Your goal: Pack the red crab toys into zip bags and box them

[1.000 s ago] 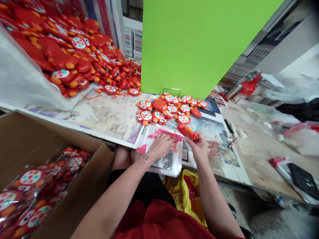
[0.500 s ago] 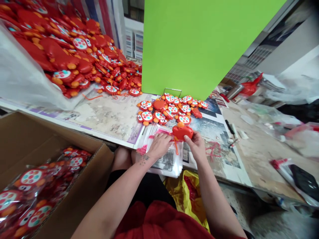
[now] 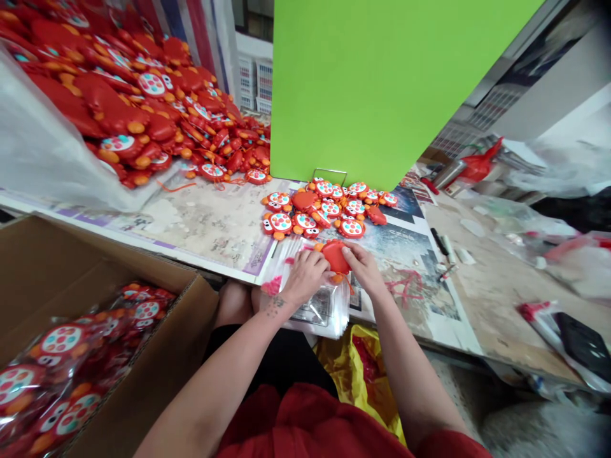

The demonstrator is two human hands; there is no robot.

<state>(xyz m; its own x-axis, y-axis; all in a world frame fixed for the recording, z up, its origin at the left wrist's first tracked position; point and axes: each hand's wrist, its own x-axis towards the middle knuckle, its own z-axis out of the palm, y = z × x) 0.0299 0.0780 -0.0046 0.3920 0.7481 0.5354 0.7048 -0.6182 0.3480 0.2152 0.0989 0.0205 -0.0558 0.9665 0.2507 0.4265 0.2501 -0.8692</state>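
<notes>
A red plastic crab toy (image 3: 337, 256) with orange feet is held back side up between my two hands. My right hand (image 3: 366, 267) grips its right edge, thumb on top. At its left edge, the curled fingers of my left hand (image 3: 305, 277) close on the toy; their tips are partly hidden. An orange cord hangs below the toy. Underneath lies a stack of clear plastic bags (image 3: 329, 321) with dark print. More crab toys (image 3: 305, 221), most showing white faces with coloured dots, lie just beyond my hands.
A green board (image 3: 382, 83) stands behind the toys. Far left, a large white sack (image 3: 42, 140) spills a heap of toys. An open carton (image 3: 157, 356) holds bagged toys. A yellow bag (image 3: 358, 381) hangs below the table edge. Markers (image 3: 449, 250) and a black phone-like object (image 3: 585, 346) lie right.
The crab toy has moved slightly left and turned in my hands. My right hand has shifted left with it, and my left fingers now meet its left edge.
</notes>
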